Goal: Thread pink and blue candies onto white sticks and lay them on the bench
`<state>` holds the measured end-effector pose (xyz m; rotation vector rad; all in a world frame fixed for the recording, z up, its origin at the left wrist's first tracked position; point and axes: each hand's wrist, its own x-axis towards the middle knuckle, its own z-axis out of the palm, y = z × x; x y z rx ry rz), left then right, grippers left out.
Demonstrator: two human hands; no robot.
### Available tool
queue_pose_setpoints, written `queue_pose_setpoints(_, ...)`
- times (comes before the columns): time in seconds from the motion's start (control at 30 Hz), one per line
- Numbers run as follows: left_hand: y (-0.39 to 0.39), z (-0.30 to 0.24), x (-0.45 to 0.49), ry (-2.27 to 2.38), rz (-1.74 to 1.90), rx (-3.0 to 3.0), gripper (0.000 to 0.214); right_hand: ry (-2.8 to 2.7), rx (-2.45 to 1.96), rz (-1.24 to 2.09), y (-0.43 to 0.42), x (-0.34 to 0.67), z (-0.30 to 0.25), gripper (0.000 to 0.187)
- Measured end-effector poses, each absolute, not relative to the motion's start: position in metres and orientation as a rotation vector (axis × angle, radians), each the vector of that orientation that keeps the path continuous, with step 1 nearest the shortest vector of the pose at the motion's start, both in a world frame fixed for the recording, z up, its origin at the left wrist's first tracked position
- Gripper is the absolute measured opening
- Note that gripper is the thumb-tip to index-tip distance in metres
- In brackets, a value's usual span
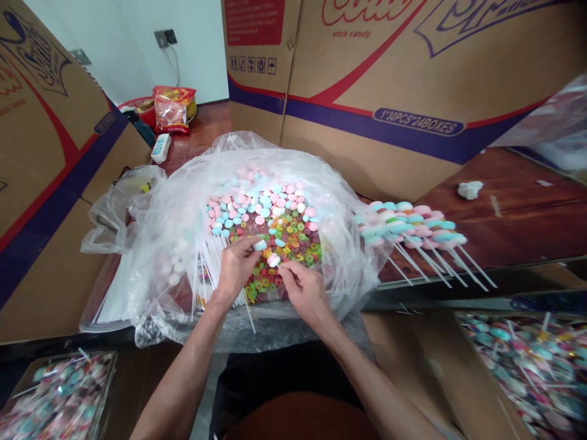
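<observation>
My left hand (239,264) pinches a blue-and-white marshmallow (260,245) between thumb and fingertips. Close beside it, my right hand (306,292) grips a thin stick, mostly hidden by the fingers, with a pink-and-white marshmallow (274,260) at its tip. The two marshmallows are near each other but apart. Beneath and around the hands lie colourful gummy rings (302,245). Loose pink and blue marshmallows (229,214) spread behind them. White sticks (210,260) lie bunched left of my left hand. A clear plastic bag (284,166) surrounds these sweets.
Threaded candy skewers (419,225) are stacked on the table (518,214) to the right. Large cardboard boxes stand behind (348,146) and at left (59,183). Boxes of wrapped candy sit low at right (536,366) and left (59,397). A plastic tray (89,315) holds more sticks.
</observation>
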<state>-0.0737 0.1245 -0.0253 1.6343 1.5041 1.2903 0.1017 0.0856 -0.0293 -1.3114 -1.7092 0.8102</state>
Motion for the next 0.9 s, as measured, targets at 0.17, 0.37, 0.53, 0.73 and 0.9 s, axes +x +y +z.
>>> queue_pose_setpoints(0.17,0.117,-0.028,-0.069,1.578,1.232,1.714,0.030,-1.657,-1.337,0.799,0.084,0.096,-0.029,0.025)
queue_pose_setpoints(0.37,0.105,-0.019,-0.068,1.578,1.182,1.805,0.032,-1.634,-1.324,0.785,0.081,0.086,-0.028,0.023)
queue_pose_setpoints(0.53,0.099,-0.019,-0.063,1.541,1.144,1.687,0.031,-1.607,-1.365,0.801,0.079,0.083,-0.027,0.024)
queue_pose_setpoints(0.73,0.094,-0.018,-0.051,1.463,1.179,1.616,0.029,-1.579,-1.423,0.780,0.087,0.081,-0.027,0.024)
queue_pose_setpoints(0.9,0.102,-0.011,-0.048,1.367,1.178,1.464,0.028,-1.512,-1.382,0.878,0.092,0.089,-0.025,0.027)
